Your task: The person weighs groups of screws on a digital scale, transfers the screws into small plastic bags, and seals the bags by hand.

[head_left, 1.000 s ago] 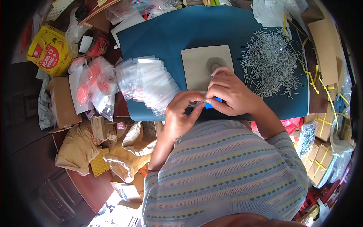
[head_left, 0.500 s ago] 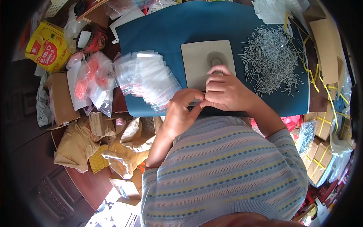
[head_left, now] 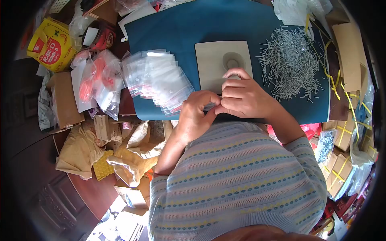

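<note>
My left hand (head_left: 196, 112) and my right hand (head_left: 244, 96) meet at the near edge of the blue mat (head_left: 169, 32). Both are closed in a pinch, fingertips touching. A bit of a clear plastic bag (head_left: 209, 106) shows between the left thumb and fingers; most of it is hidden. What the right fingertips grip is mostly covered, but they press at the bag's edge. Just beyond them lies a beige board (head_left: 209, 60) with a small round clear dish (head_left: 234, 60) on it. Left of my hands, flat zip bags (head_left: 161, 80) with red strips overlap in a spread stack.
A heap of loose nails (head_left: 289, 64) covers the mat's right side. At the left are a yellow bucket (head_left: 52, 46), a bag of red-orange items (head_left: 98, 78) and a cardboard box (head_left: 68, 98). Strapped cartons (head_left: 341, 172) stand at the right, crumpled brown paper (head_left: 78, 154) at lower left.
The view has shifted slightly. Both hands stay pinched together in nearly the same place, with only slight finger movement.
</note>
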Demonstrator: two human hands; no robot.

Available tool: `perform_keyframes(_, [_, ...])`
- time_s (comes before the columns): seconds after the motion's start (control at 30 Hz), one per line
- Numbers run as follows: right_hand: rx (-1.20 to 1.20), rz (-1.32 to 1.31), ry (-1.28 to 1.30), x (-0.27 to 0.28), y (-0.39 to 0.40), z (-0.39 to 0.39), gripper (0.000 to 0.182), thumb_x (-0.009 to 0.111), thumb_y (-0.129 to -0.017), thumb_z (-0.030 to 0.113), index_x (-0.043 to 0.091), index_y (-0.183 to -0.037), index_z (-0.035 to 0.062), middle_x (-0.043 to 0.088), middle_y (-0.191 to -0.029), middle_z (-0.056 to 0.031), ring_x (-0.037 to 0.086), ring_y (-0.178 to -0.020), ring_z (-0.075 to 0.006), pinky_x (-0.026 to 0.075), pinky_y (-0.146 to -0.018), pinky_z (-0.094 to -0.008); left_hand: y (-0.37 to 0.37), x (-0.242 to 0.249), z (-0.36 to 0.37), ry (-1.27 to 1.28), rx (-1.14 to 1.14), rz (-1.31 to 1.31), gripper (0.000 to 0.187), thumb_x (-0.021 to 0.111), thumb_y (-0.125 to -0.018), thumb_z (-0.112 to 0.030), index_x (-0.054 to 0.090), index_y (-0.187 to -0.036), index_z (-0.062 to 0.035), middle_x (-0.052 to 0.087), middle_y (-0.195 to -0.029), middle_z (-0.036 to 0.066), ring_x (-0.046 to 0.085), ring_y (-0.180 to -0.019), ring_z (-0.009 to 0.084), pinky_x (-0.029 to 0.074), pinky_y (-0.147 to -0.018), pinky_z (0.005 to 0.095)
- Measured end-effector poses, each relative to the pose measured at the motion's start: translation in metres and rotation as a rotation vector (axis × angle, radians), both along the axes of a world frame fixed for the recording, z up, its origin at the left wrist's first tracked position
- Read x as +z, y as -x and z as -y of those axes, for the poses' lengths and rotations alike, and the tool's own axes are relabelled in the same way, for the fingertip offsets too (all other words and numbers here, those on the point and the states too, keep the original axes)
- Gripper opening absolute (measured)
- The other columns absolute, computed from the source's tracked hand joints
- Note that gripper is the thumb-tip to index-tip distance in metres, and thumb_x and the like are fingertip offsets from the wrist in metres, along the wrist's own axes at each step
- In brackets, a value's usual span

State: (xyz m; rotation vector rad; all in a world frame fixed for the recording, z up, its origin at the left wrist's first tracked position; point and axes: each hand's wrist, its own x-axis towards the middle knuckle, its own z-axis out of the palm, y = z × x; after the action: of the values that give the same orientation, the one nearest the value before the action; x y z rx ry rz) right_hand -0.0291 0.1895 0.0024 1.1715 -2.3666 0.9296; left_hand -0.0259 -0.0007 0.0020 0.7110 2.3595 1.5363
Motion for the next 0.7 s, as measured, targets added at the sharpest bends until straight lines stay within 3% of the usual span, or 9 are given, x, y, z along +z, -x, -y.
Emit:
perform_keyframes(0.03, [0.005,-0.002,-0.001,-0.0003,0.0001,-0.0002,0.022,0.073,-0.069,0.023,0.056,-0.063,0.0100,0.047,-0.064,0.0026,0.052,-0.070,-0.0134,0.043,-0.088,-0.0362,0.0002,-0.0001,0.0001,0.006,0.000,-0.007,0.016,0.070,-0.073,0.006,0.065,-0.087,0.0001,0.068,-0.087,0.009,0.065,-0.081,0.0175,0.049,-0.076,0.0290])
perform_keyframes(0.13, [0.017,-0.009,-0.002,-0.0016,0.0005,-0.0008,0.023,0.073,-0.070,0.023,0.056,-0.063,0.0104,0.046,-0.064,0.0025,0.052,-0.070,-0.0133,0.043,-0.088,-0.0360,0.0005,-0.0004,0.0000,-0.025,0.008,0.102,0.017,0.073,-0.071,0.001,0.063,-0.084,-0.0027,0.067,-0.085,0.010,0.064,-0.082,0.0295,0.048,-0.076,0.0360])
perform_keyframes(0.43, [0.033,-0.039,0.014,0.0006,0.0007,-0.0017,0.025,0.073,-0.069,0.024,0.053,-0.062,0.0111,0.045,-0.065,0.0025,0.052,-0.070,-0.0135,0.043,-0.088,-0.0359,0.0020,0.0056,0.0018,-0.027,-0.013,0.210,0.017,0.075,-0.072,-0.002,0.063,-0.084,-0.0016,0.067,-0.084,0.010,0.066,-0.080,0.0244,0.050,-0.070,0.0322])
perform_keyframes(0.7, [0.024,-0.045,0.027,0.0011,0.0011,-0.0030,0.026,0.073,-0.068,0.024,0.053,-0.060,0.0103,0.045,-0.064,0.0022,0.052,-0.070,-0.0135,0.044,-0.086,-0.0355,-0.0017,0.0019,-0.0027,-0.077,0.013,0.183,0.016,0.073,-0.071,0.002,0.063,-0.083,-0.0024,0.067,-0.085,0.010,0.064,-0.081,0.0238,0.049,-0.073,0.0319])
